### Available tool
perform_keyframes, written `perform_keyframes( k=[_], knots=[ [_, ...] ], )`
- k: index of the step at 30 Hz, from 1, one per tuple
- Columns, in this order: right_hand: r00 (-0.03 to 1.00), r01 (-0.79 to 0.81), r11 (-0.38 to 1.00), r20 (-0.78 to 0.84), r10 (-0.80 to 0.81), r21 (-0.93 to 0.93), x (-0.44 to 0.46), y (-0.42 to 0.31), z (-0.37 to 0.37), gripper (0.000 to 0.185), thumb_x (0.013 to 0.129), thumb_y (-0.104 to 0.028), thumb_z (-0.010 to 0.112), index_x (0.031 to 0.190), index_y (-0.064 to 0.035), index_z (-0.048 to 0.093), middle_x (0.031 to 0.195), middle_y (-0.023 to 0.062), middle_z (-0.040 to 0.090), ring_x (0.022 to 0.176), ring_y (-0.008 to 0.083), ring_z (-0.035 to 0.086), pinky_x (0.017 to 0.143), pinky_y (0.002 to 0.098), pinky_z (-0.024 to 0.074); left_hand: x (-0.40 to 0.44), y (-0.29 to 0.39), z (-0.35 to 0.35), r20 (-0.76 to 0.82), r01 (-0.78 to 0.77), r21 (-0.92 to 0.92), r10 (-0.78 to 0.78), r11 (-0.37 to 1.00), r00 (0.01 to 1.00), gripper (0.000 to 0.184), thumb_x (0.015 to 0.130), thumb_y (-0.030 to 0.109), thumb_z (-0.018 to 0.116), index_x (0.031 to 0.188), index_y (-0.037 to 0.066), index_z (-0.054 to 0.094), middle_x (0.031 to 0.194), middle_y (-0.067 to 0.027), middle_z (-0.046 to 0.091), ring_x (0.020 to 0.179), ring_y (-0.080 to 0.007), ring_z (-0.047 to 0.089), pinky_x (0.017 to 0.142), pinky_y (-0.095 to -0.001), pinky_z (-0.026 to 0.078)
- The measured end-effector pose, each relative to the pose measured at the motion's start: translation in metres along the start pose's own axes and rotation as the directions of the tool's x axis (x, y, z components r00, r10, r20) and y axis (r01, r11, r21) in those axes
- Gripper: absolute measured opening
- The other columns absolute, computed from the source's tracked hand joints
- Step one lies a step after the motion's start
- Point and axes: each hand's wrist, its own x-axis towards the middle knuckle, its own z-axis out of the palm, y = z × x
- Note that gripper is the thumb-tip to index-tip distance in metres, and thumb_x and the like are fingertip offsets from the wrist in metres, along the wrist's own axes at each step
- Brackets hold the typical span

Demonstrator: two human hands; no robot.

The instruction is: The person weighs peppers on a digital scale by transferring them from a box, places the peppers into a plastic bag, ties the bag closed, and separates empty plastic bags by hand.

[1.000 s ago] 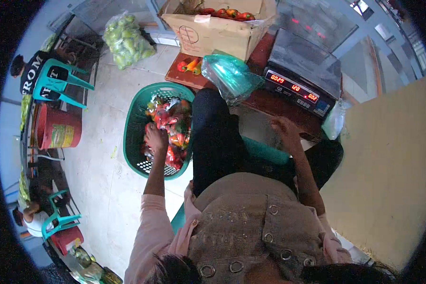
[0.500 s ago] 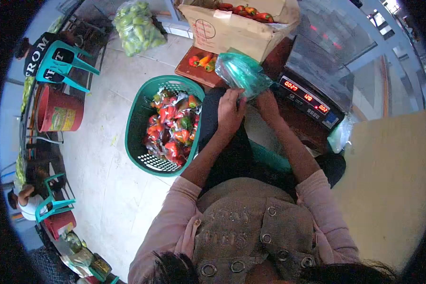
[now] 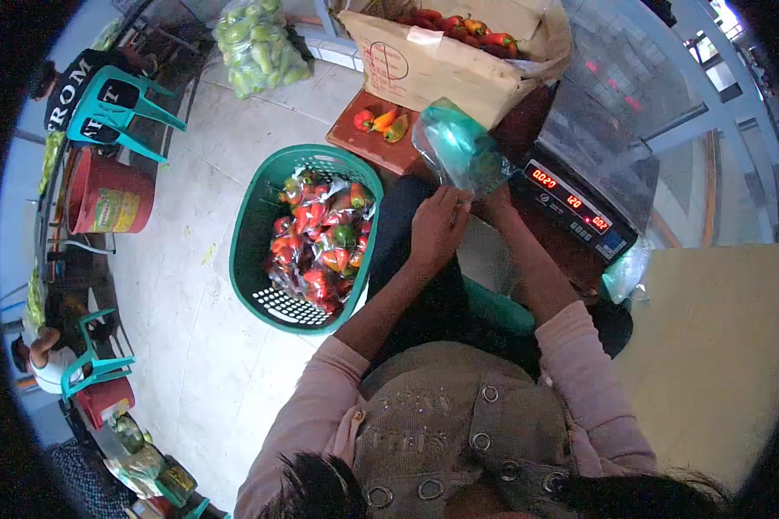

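Observation:
Both of my hands are at the near edge of a clear and green plastic bag. My left hand has its fingers closed on the bag's lower edge. Beside it, my right hand is at the bag's right side, its fingers mostly hidden behind the plastic. To the left, a green basket holds several clear bags of red and green peppers. Loose peppers lie on a red-brown board just beyond the bag.
A cardboard box of red peppers stands at the back. Right of my hands is a scale with lit red digits. A bag of green vegetables rests on the floor. Two people sit at the far left near a red bucket.
My left hand has left the basket of bagged peppers and moved right to the plastic bag. My right hand has moved up to the bag too. The view has shifted slightly.

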Motion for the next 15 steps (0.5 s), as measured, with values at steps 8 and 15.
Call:
perform_keyframes(
  k=[8, 15],
  knots=[
    [0.997, -0.065, 0.928, -0.011, 0.075, 0.366, 0.004, -0.024, -0.103, 0.043, 0.081, -0.026, 0.056, 0.117, -0.0035, 0.048, 0.116, 0.0189, 0.049, 0.112, 0.0326, 0.046, 0.096, 0.0406, 0.0362, -0.001, -0.003, 0.003, 0.012, 0.019, 0.003, -0.019, 1.0, 1.0, 0.015, 0.087, 0.018, 0.053, 0.095, 0.007, 0.059, 0.091, -0.013, 0.057, 0.084, -0.0346, 0.057, 0.073, -0.0432, 0.045],
    [0.988, 0.035, 0.827, -0.145, 0.057, 0.561, -0.013, -0.002, -0.054, 0.035, 0.085, -0.021, 0.052, 0.116, -0.0057, 0.051, 0.115, 0.0152, 0.053, 0.109, 0.0304, 0.05, 0.093, 0.0398, 0.0394, -0.001, -0.009, 0.008, -0.002, -0.043, -0.001, 0.043, 0.999, 0.999, 0.017, 0.084, 0.017, 0.056, 0.097, 0.007, 0.057, 0.089, -0.0137, 0.055, 0.081, -0.0343, 0.056, 0.071, -0.0426, 0.044]
  ],
)
